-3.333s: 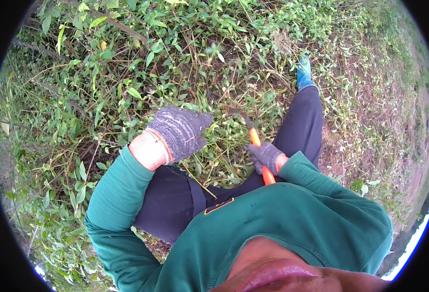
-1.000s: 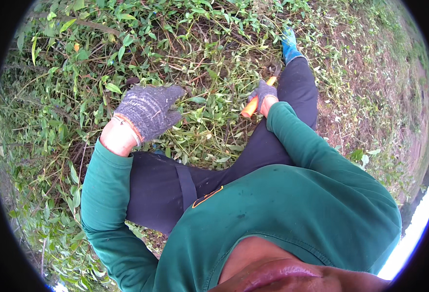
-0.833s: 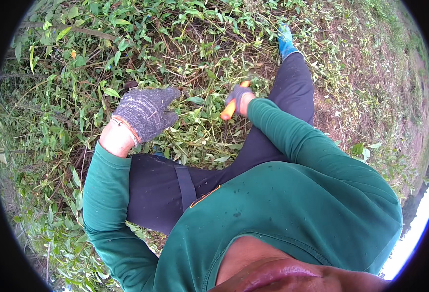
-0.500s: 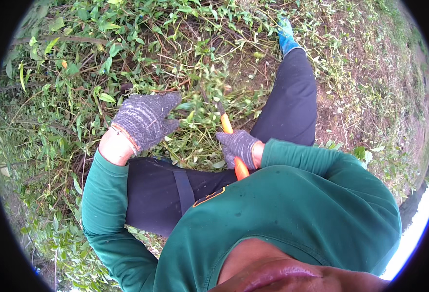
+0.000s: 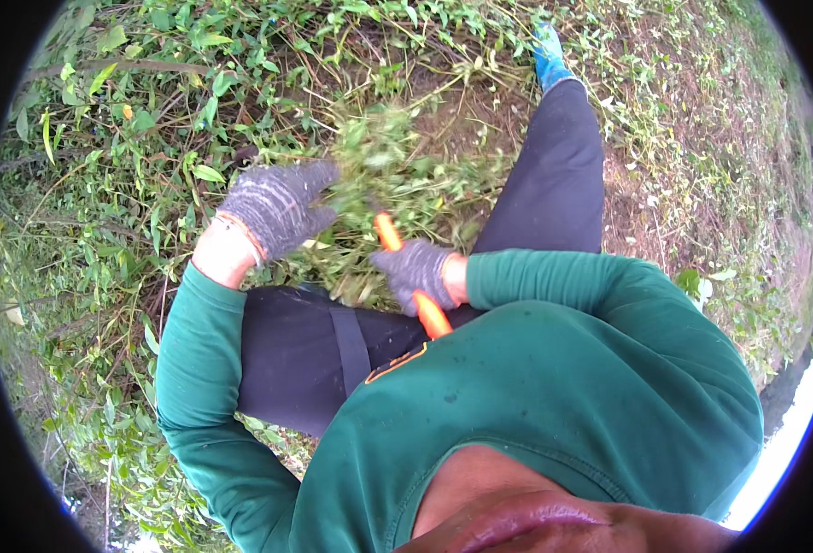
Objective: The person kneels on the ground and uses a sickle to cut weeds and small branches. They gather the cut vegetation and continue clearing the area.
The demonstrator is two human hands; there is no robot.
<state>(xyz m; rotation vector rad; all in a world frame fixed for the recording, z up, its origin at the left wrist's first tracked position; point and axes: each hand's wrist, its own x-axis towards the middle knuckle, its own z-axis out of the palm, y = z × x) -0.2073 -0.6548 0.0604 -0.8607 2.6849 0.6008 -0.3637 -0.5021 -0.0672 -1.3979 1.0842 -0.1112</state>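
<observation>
My right hand [image 5: 417, 274], in a grey knitted glove, is closed round the orange handle of a hand tool [image 5: 386, 230]. The tool's dark shaft runs into loose green weeds [image 5: 374, 152], smeared by motion, and its working end is hidden there. My left hand [image 5: 277, 207], gloved in mottled grey, is left of those weeds. Its fingers stretch toward them with the thumb apart, and nothing shows gripped in it. Whether the fingertips touch the weeds, I cannot tell.
Leafy plants and stems [image 5: 148, 166] grow thickly on the left. Bare brown soil [image 5: 452, 124] shows ahead. My right leg [image 5: 554, 175] stretches forward in dark trousers, ending in a blue shoe [image 5: 549, 55]; my left leg [image 5: 286, 359] is folded. Sparse, dry growth [image 5: 692, 157] covers the right side.
My right hand and the tool have moved left, closer to my left hand. The weeds between have shifted and bunched up, and more bare soil shows ahead. My left hand has barely moved.
</observation>
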